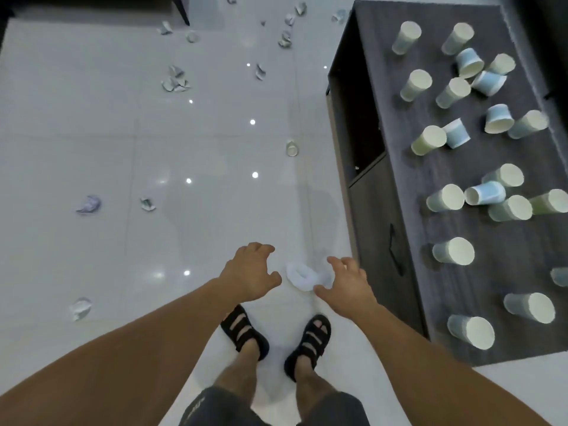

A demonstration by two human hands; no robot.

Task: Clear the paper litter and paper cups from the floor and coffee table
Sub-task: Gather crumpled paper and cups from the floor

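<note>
A white crumpled paper cup lies on the glossy white floor just ahead of my feet. My left hand hovers to its left and my right hand to its right, both with fingers loosely spread and holding nothing. Several paper cups, green and blue, stand upside down or lie on their sides on the dark coffee table at the right. Crushed cups and paper scraps lie scattered over the floor, among them a bluish wad, a scrap and a cluster.
A single cup lies on the floor near the table's side. The table has an open shelf on its left face. Dark furniture stands at the top left. My sandalled feet stand beside the table.
</note>
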